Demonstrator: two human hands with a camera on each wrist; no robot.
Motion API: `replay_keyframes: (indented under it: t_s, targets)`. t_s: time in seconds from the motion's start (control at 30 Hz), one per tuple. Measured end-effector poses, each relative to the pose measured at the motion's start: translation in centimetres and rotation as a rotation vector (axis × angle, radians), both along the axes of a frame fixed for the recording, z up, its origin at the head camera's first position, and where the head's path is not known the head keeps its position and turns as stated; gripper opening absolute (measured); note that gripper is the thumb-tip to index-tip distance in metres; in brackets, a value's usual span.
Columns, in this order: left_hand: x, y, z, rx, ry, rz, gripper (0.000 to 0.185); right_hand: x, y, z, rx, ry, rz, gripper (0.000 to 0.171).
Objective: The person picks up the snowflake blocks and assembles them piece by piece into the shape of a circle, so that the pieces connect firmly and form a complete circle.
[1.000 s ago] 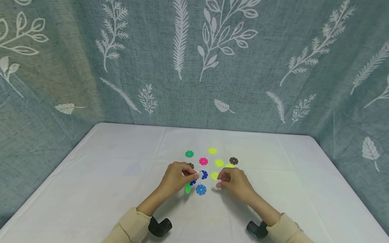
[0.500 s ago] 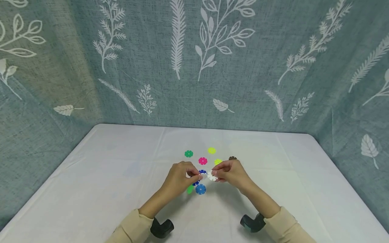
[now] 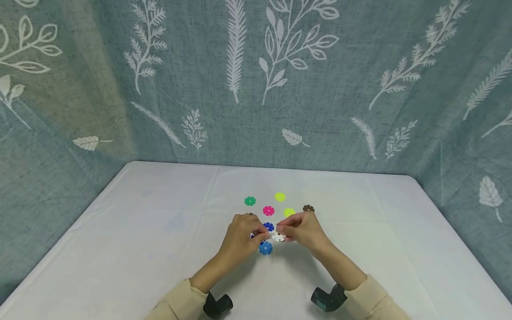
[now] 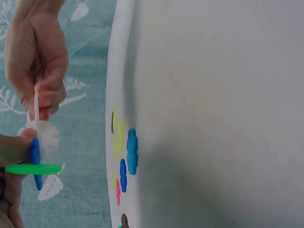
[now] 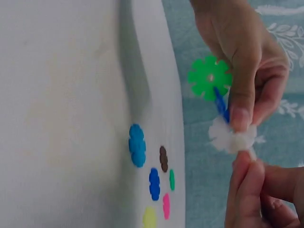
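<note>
My left hand [image 3: 243, 238] pinches a small chain of notched plastic snowflake discs. A green disc [image 5: 205, 78] slots across a dark blue disc [image 5: 220, 101], and a whitish disc [image 5: 218, 133] sits at the other end. Opposite it, my right hand [image 3: 305, 231] pinches a white disc [image 3: 278, 237] between thumb and fingers. The two white discs meet edge to edge and overlap in the wrist views; how deep their slots engage is blurred. Both hands hover above the table, fingertips nearly touching.
Loose discs lie on the white-covered table [image 3: 172, 222]: light blue [image 3: 266, 248], dark blue [image 3: 269, 227], pink [image 3: 268, 210], green [image 3: 250, 201], brown [image 3: 308, 208] and several yellow ones [image 3: 280, 196]. A leaf-patterned curtain [image 3: 256, 133] stands behind.
My right hand has brought its white disc leftward and up to the left hand's chain. My left hand has shifted slightly right, and the white discs now meet.
</note>
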State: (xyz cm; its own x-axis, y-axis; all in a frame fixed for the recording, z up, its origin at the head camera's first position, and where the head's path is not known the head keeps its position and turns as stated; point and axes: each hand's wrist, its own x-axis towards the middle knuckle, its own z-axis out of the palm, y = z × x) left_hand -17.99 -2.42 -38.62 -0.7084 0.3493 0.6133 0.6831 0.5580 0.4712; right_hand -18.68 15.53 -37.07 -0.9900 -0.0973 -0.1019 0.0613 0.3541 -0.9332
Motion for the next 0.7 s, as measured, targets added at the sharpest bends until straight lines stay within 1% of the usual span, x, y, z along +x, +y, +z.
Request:
replay_keyframes:
  t_s: [0.07,0.1,0.13,0.23,0.3,0.37,0.43,0.57,0.7]
  targets:
    - [0.2,0.1,-0.1,-0.003,-0.001,0.007,0.011,0.0,0.0,0.0,0.007,0.016,0.014,0.015]
    - [0.2,0.1,0.0,-0.009,-0.023,0.012,0.01,0.0,0.0,0.0,0.016,0.025,0.028,0.015]
    - [0.3,0.1,0.1,-0.011,-0.06,0.009,0.009,-0.1,0.0,0.0,0.027,0.038,0.042,0.015]
    - [0.2,-0.2,0.9,-0.03,-0.25,-0.048,0.007,-0.5,0.2,-0.2,0.058,0.068,0.092,0.016]
    - [-0.1,-0.4,1.6,-0.038,-0.377,-0.088,0.008,-0.7,0.3,-0.2,0.072,0.082,0.119,0.017]
    - [-0.5,-0.7,2.1,-0.024,-0.48,-0.112,0.009,-0.9,0.4,-0.3,0.071,0.075,0.138,0.018]
    - [-1.0,-1.0,2.3,-0.002,-0.536,-0.11,0.01,-1.0,0.3,-0.4,0.066,0.059,0.153,0.018]
    - [-1.7,-1.6,2.1,0.024,-0.596,-0.109,0.012,-1.0,-0.1,-0.6,0.044,0.044,0.171,0.019]
    - [-2.0,-1.9,1.7,0.031,-0.665,-0.172,0.016,-1.0,-0.5,-0.7,0.0,0.046,0.194,0.019]
